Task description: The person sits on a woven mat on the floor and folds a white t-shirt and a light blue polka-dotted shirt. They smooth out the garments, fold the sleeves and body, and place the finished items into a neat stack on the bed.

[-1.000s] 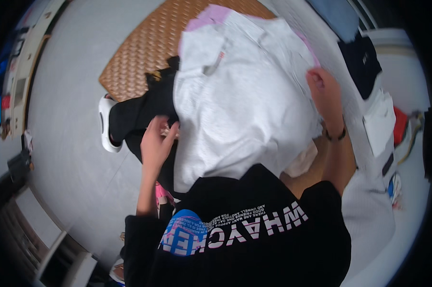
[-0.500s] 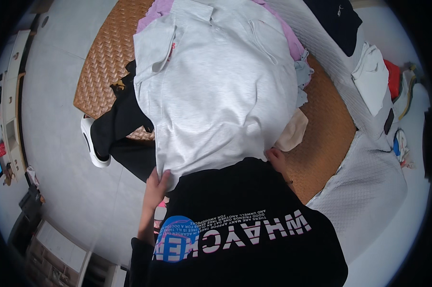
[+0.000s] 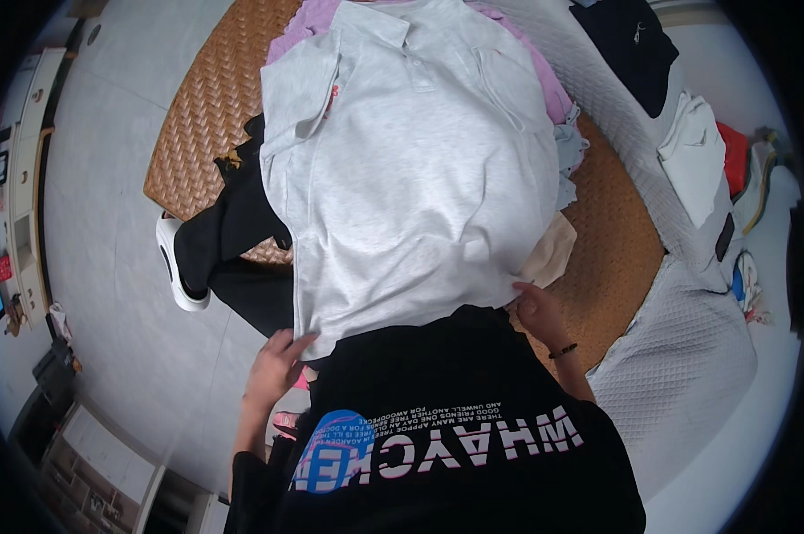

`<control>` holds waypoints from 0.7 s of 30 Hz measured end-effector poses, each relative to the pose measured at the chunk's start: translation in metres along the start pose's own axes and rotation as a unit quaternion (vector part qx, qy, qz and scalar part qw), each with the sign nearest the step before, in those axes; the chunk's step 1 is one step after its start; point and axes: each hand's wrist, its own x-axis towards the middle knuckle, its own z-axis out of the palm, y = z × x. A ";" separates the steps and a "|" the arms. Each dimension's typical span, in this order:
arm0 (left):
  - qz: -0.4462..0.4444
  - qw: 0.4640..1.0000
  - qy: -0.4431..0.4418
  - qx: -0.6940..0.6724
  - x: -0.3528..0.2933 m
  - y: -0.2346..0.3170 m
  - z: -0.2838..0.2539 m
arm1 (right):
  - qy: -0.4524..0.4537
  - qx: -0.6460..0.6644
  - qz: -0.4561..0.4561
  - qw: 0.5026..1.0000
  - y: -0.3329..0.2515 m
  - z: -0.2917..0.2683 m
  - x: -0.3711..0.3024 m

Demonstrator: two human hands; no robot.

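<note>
A light grey short-sleeved polo shirt [image 3: 420,187] lies spread front up, its collar at the far end and its hem toward me. Small wrinkles run across its lower part. My left hand [image 3: 276,367] pinches the left corner of the hem, thumb on top of the cloth. At the right hem corner, my right hand [image 3: 544,319] has the fabric edge between thumb and finger; a dark bracelet circles that wrist. Under the polo shirt are a pink garment [image 3: 555,84] at the far end and black clothing [image 3: 233,222] on the left.
The clothes lie on a woven brown mat [image 3: 197,116]. A beige piece of cloth [image 3: 552,254] and a light blue garment [image 3: 569,160] stick out at right. Beyond is a grey quilted cover [image 3: 678,356] with folded dark [image 3: 629,53] and white [image 3: 691,151] clothes. A white shoe [image 3: 172,262] shows at left.
Both hands have shifted slightly outward and the right one lower, its wrist now showing more. The hem looks flatter and a little wider at the right corner.
</note>
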 end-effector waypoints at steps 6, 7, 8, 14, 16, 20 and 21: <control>0.007 0.998 0.007 0.057 -0.001 -0.012 -0.006 | -0.004 -0.324 -0.152 0.934 0.018 -0.016 0.015; -0.001 0.999 0.023 0.049 -0.001 -0.009 -0.007 | 0.021 -0.310 -0.165 0.936 0.016 -0.018 0.016; 0.025 0.994 0.053 0.091 0.000 -0.005 -0.008 | 0.046 -0.296 -0.178 0.937 0.013 -0.020 0.015; 0.185 0.951 0.059 0.242 -0.003 -0.006 -0.009 | -0.015 -0.077 -0.060 0.995 -0.008 -0.043 0.005; 0.202 0.957 0.029 0.205 -0.002 -0.011 -0.012 | -0.049 -0.036 0.017 0.998 -0.012 -0.061 0.007; -0.055 0.989 0.106 -0.090 0.019 -0.025 -0.044 | 0.014 0.026 0.049 0.998 -0.036 -0.125 0.048; -0.064 0.981 0.146 -0.108 0.028 -0.034 -0.063 | 0.057 0.031 0.059 0.996 -0.059 -0.142 0.060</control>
